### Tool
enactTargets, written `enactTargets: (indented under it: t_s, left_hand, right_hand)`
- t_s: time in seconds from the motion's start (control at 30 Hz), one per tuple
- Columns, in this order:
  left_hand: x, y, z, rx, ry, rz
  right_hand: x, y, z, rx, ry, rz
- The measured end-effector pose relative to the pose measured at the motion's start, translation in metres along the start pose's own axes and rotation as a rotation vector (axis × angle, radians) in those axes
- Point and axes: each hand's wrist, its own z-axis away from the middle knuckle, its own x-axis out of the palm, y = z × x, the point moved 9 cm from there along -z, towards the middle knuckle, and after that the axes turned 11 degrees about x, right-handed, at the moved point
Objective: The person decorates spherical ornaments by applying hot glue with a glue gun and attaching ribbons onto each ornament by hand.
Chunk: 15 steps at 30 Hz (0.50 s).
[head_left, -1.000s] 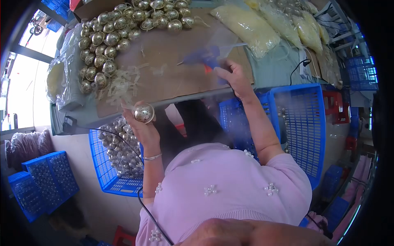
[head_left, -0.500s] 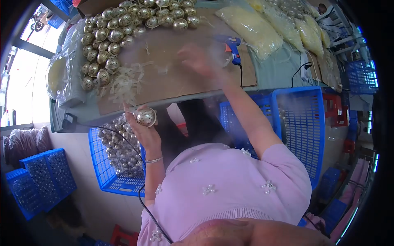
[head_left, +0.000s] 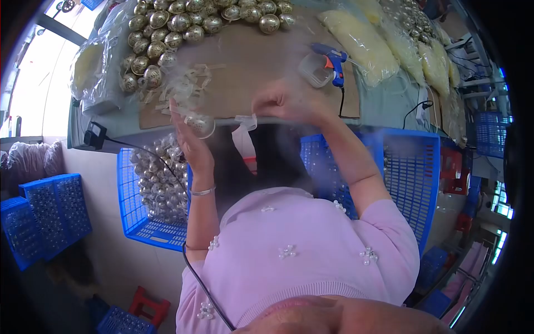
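A gold bauble (head_left: 196,123) with a perforated pattern and a pale rim sits in my left hand (head_left: 191,146), just off the table's front edge. The fingers of that hand point up along the bauble's left side, and its far side is blurred. My right hand (head_left: 283,104) is at the front edge of the cardboard, thumb and fingers pinched. By its fingertips a translucent ribbon strip (head_left: 246,121) hangs over the edge; the exact grip is blurred. A pile of similar strips (head_left: 188,88) lies beyond my left hand.
Gold baubles (head_left: 181,23) cover the back left of the cardboard (head_left: 239,67). A blue glue gun (head_left: 335,64) with a cord stands by a clear plastic tub (head_left: 315,70). Bags of yellowish material (head_left: 364,50) lie right. Below are a blue crate of baubles (head_left: 161,186) and another blue crate (head_left: 409,178).
My right hand has come back from the middle of the cardboard to its front edge, and a strip from the cardboard is now beside its fingers. My left hand has raised the bauble towards the table edge.
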Motion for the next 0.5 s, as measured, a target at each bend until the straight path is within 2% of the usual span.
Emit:
enactTargets:
  t_s: [0.13,0.23,0.33,0.5]
  left_hand:
    - [0.028,-0.003,-0.005,0.087,-0.094,0.022]
    - [0.046,-0.009,0.012,0.035,-0.172,0.144]
    - [0.056,-0.004,0.031,-0.031,-0.233,0.200]
    - [0.060,-0.005,0.040,-0.057,-0.244,0.275]
  right_hand:
    - [0.046,-0.017,0.020,0.012,-0.167,0.242]
    - [0.039,-0.005,0.018,0.224,-0.001,0.102]
    - [0.027,-0.004,0.016,0.212,0.153,0.090]
    - [0.028,0.005,0.018,0.224,0.188,0.067]
